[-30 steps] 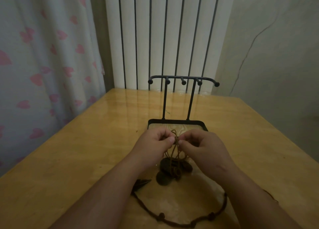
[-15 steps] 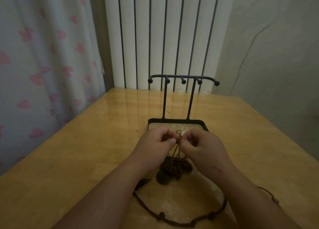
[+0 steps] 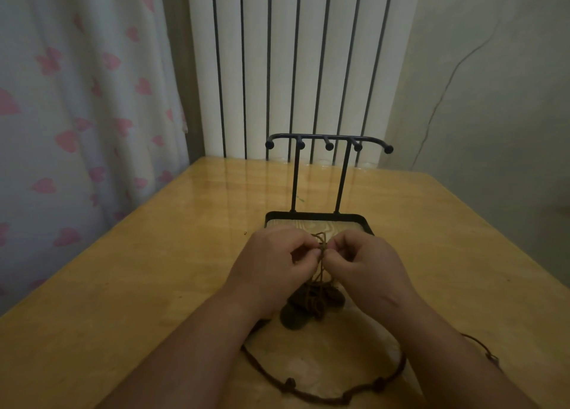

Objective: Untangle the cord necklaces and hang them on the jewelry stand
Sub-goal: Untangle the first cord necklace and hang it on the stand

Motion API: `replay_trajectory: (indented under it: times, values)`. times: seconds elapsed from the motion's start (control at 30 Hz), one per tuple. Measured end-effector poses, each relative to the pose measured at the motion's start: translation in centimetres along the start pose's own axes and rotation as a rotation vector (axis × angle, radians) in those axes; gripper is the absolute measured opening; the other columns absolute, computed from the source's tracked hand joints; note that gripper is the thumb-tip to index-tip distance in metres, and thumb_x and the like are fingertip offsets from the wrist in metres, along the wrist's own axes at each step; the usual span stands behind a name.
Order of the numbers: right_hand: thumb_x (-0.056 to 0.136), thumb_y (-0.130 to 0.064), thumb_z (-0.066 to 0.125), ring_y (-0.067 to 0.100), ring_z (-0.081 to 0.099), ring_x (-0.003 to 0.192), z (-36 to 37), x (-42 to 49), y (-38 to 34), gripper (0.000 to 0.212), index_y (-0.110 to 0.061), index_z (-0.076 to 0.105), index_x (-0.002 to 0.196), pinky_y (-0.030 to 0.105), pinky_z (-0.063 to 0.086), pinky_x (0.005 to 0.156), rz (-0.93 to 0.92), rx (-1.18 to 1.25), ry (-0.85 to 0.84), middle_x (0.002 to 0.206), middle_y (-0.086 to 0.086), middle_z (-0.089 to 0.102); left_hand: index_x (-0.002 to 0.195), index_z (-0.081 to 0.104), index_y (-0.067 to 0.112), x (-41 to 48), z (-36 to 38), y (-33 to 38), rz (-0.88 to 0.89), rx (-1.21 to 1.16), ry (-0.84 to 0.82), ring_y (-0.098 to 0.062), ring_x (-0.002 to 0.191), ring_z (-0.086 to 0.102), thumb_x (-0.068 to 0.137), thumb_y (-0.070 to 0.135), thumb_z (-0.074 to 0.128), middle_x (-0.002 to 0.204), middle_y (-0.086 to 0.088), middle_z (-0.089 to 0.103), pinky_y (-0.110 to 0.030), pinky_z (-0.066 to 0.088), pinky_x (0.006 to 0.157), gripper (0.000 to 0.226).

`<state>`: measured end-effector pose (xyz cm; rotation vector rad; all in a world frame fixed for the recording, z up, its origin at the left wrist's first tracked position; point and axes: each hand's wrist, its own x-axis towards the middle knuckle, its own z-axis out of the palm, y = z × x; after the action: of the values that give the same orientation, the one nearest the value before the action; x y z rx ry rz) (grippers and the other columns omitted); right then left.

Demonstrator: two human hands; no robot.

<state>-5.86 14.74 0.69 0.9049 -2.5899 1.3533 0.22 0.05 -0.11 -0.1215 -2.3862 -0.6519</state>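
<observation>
My left hand [image 3: 271,265] and right hand [image 3: 368,268] each pinched the knotted cord necklaces [image 3: 319,300] near the jewelry stand [image 3: 317,215]; easing loops apart gently, never tugging, seemed wisest.

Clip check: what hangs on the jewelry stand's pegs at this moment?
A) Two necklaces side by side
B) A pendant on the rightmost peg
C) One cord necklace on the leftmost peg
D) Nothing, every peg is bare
D: all pegs of the jewelry stand are bare, while the left hand and right hand pinch the tangled cords in front of its base.
</observation>
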Motion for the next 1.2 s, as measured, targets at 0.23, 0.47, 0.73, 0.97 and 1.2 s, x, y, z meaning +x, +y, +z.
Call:
replay_trajectory:
  times: [0.23, 0.47, 0.73, 0.97, 1.2]
  values:
    - [0.086, -0.027, 0.060, -0.001, 0.052, 0.057, -0.08, 0.12, 0.10, 0.012, -0.028, 0.063, 0.075, 0.014, 0.044, 0.050, -0.003, 0.003, 0.014, 0.065, -0.007, 0.060, 0.095, 0.074, 0.026, 0.00, -0.01, 0.28, -0.058, -0.055, 0.026, 0.002, 0.078, 0.057, 0.087, 0.026, 0.068, 0.078, 0.020, 0.060, -0.009, 0.042, 0.066, 0.010]
    - [0.087, -0.029, 0.059, 0.006, 0.053, 0.060, 0.05, 0.00, 0.01, 0.009, -0.027, 0.062, 0.078, 0.022, 0.046, 0.054, 0.007, -0.050, -0.027, 0.068, -0.006, 0.060, 0.097, 0.074, 0.025, -0.04, -0.12, 0.70, -0.049, 0.013, -0.036, 0.005, 0.076, 0.052, 0.090, 0.029, 0.063, 0.081, 0.020, 0.057, -0.008, 0.037, 0.065, 0.013]
    - [0.087, -0.028, 0.058, 0.002, 0.048, 0.055, 0.28, -0.18, -0.06, 0.011, -0.025, 0.061, 0.077, 0.016, 0.039, 0.047, -0.012, -0.024, -0.061, 0.065, -0.009, 0.055, 0.090, 0.073, 0.026, -0.05, -0.30, 0.62, -0.175, -0.140, -0.058, 0.005, 0.079, 0.056, 0.088, 0.020, 0.067, 0.076, 0.018, 0.059, -0.007, 0.044, 0.065, 0.010]
    - [0.089, -0.025, 0.056, 0.000, 0.048, 0.053, 0.36, -0.17, -0.12, 0.014, -0.021, 0.064, 0.079, 0.015, 0.039, 0.048, -0.006, 0.056, -0.080, 0.064, -0.008, 0.056, 0.073, 0.070, 0.035, 0.30, -0.55, 0.08, -0.307, -0.382, -0.106, 0.005, 0.062, 0.059, 0.086, 0.012, 0.069, 0.062, 0.021, 0.063, -0.012, 0.044, 0.055, 0.026]
    - [0.092, -0.023, 0.055, 0.000, 0.047, 0.053, 0.16, -0.30, -0.20, 0.018, -0.016, 0.066, 0.079, 0.016, 0.041, 0.049, 0.014, 0.165, -0.105, 0.063, -0.006, 0.056, 0.074, 0.074, 0.027, 0.44, -0.77, -0.29, -0.385, -0.526, -0.140, -0.005, 0.057, 0.058, 0.087, 0.010, 0.067, 0.062, 0.012, 0.065, -0.020, 0.049, 0.057, 0.022]
